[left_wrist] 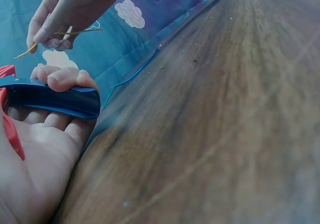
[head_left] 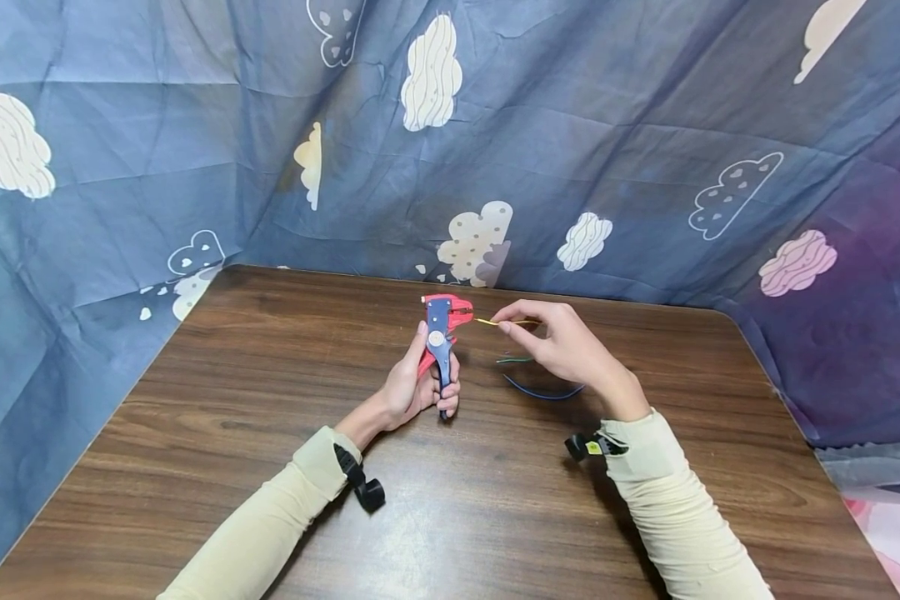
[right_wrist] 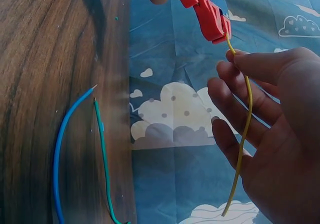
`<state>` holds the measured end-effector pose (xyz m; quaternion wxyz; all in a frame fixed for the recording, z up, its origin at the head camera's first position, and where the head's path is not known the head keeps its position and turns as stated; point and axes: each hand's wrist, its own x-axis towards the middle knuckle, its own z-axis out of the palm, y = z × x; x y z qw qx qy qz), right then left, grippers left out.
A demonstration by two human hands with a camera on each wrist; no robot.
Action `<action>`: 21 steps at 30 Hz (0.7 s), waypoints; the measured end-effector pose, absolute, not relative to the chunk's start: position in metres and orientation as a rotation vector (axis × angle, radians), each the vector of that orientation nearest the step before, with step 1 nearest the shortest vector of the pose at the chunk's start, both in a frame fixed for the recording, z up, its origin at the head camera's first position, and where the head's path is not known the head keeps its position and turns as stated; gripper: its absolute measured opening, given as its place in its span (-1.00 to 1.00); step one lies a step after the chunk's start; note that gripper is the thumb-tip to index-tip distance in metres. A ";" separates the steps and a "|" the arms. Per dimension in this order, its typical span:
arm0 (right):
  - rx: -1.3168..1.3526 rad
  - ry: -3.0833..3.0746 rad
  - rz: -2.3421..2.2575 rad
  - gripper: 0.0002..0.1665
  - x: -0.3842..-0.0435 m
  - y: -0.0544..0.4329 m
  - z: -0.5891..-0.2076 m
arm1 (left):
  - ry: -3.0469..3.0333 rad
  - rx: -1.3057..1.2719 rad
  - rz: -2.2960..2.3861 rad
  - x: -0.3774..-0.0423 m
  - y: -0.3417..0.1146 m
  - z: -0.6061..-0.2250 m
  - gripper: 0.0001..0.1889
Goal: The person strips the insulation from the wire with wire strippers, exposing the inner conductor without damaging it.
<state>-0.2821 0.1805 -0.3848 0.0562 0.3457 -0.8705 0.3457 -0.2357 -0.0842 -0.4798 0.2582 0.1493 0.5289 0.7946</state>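
Observation:
My left hand grips the handles of a red and blue wire stripper, its red head turned to the right. In the left wrist view, fingers curl over the blue handle. Between thumb and forefinger, my right hand pinches a yellow wire. One end of this wire points left, right at the mouth of the red head; the other end trails down across the palm in the right wrist view. The other right fingers are loosely bent.
A blue wire and a green wire lie on the brown wooden table below my right hand. The blue wire's end shows bare metal in the right wrist view. Tiny scraps dot the tabletop. A cloud-patterned cloth hangs behind the table.

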 end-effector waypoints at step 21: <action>0.987 -2.886 0.947 -0.87 -0.290 0.225 -0.428 | 1.448 0.398 2.145 -0.237 -0.087 -0.479 -0.03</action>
